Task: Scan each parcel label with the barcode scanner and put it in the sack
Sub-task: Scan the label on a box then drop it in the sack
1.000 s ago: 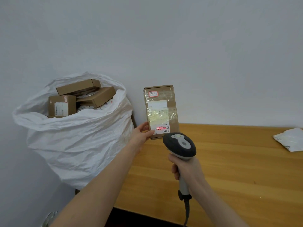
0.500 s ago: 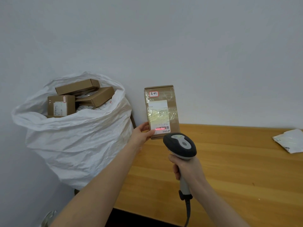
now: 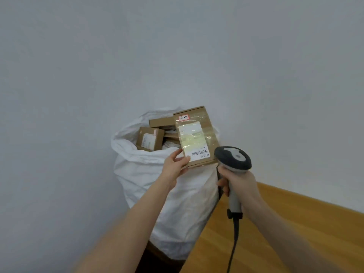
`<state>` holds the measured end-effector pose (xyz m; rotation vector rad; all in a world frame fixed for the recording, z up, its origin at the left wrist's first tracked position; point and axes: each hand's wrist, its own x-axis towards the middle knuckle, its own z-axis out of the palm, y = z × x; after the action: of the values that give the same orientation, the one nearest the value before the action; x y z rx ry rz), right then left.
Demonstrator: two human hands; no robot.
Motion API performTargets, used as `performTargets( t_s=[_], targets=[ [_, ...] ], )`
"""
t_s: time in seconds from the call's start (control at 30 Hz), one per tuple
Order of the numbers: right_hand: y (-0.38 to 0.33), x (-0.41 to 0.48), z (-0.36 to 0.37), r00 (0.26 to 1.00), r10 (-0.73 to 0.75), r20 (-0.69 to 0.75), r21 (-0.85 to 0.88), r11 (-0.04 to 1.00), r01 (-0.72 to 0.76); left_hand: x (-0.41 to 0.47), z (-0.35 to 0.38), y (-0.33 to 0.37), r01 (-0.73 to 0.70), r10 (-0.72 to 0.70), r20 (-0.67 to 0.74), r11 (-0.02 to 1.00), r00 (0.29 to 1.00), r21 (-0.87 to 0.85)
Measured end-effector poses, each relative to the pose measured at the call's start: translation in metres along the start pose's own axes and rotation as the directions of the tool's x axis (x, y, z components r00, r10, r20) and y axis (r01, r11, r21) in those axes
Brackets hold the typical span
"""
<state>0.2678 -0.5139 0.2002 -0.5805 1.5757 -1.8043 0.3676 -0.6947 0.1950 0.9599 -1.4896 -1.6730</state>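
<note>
My left hand (image 3: 174, 166) grips the lower left corner of a flat brown cardboard parcel (image 3: 197, 134), held tilted over the open mouth of the white sack (image 3: 149, 174). Its taped white label and barcode face me; no red scan line shows on it. My right hand (image 3: 236, 182) holds the grey barcode scanner (image 3: 233, 160) by its handle, just right of the parcel, its cable hanging down. Several brown parcels (image 3: 150, 138) lie inside the sack.
The wooden table (image 3: 285, 233) fills the lower right, with the sack standing against its left end. A plain grey-white wall (image 3: 177, 56) runs behind everything.
The parcel has moved left from above the table to over the sack's mouth. The red scan line on the barcode is gone. The view has swung left, and the scanner hand followed.
</note>
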Motion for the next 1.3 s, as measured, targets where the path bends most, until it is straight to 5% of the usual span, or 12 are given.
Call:
performTargets(
  t_s=[0.4, 0.47, 0.57, 0.67, 0.77, 0.9, 1.0, 1.2, 1.3],
  targets=[
    [-0.035, 0.172, 0.222, 0.997, -0.032, 0.071, -0.021, 0.999, 0.033, 0.175, -0.167, 0.063, 0.106, -0.136, -0.278, 0.987, 0.951, -0.122],
    [-0.033, 0.192, 0.245, 0.998, -0.011, 0.063, -0.011, 1.000, 0.011, 0.205, -0.185, 0.061, 0.154, -0.111, -0.326, 0.982, 0.939, 0.110],
    [-0.024, 0.213, 0.262, 0.999, 0.034, 0.040, 0.010, 0.999, -0.035, 0.237, -0.196, 0.052, 0.197, 0.007, -0.295, 0.730, 0.955, 0.655],
    [-0.014, 0.223, 0.263, 0.996, 0.086, 0.017, 0.022, 0.996, -0.086, 0.255, -0.193, 0.042, 0.213, -0.029, -0.230, 0.504, 0.973, 0.837],
    [-0.011, 0.224, 0.256, 0.988, 0.155, 0.000, 0.068, 0.986, -0.154, 0.268, -0.184, 0.039, 0.204, -0.003, -0.222, 0.403, 0.975, 0.892],
    [-0.014, 0.220, 0.233, 0.980, 0.191, -0.055, 0.152, 0.972, -0.180, 0.264, -0.146, 0.058, -0.126, 0.376, -0.035, 0.396, 0.926, 0.910],
    [-0.014, 0.210, 0.199, 0.970, 0.205, -0.131, 0.207, 0.963, -0.175, 0.253, -0.088, 0.064, -0.350, 0.480, 0.176, 0.302, 0.859, 0.887],
    [-0.006, 0.164, 0.083, 0.924, 0.246, -0.293, 0.290, 0.944, -0.160, 0.196, 0.044, 0.031, -0.548, 0.344, 0.491, 0.089, 0.800, 0.832],
    [0.004, 0.128, 0.003, 0.894, 0.267, -0.360, 0.324, 0.934, -0.149, 0.157, 0.115, -0.003, -0.628, 0.224, 0.600, 0.077, 0.768, 0.774]
  ],
)
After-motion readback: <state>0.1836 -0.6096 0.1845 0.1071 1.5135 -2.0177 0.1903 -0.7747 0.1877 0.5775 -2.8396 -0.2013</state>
